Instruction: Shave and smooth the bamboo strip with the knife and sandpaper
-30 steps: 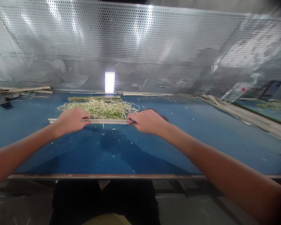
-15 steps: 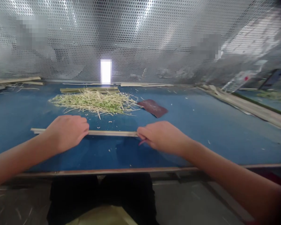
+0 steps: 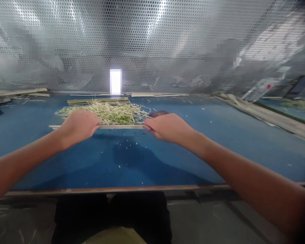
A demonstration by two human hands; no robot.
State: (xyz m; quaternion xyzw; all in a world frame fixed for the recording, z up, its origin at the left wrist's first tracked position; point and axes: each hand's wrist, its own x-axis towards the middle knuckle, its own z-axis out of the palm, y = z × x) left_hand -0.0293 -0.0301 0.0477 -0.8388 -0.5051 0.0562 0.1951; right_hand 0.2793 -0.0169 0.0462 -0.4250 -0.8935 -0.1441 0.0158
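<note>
A long pale strip of wood or bamboo stretches level between my hands, along the near edge of a heap of thin pale and green shavings. My left hand is closed round it, with the strip's end sticking out to the left. Closed on the right part of the same strip is my right hand. A thin dark purplish piece pokes out beneath its fingers; its kind is unclear. Behind this hand lies a reddish-brown sheet, partly hidden.
Flat greenish strips lie behind the heap on the blue table. A perforated metal screen rises at the back. More long pieces lie at the left and right sides. A clear plastic bottle stands far right.
Both hands have moved away from me with the strip, up to the heap's near edge. The right hand now covers part of the brown sheet.
</note>
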